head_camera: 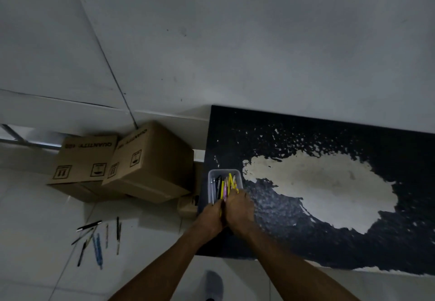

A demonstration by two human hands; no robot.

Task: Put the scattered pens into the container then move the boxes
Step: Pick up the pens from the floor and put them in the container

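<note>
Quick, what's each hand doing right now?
Left hand: grips pens at the container.
Right hand: grips the same pens.

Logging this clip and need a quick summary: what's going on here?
A person is putting pens into a clear container on the black table. The left hand and right hand are both at it and appear to grip the pens together. More loose pens lie on the floor near two boxes, which nobody is touching.
</note>
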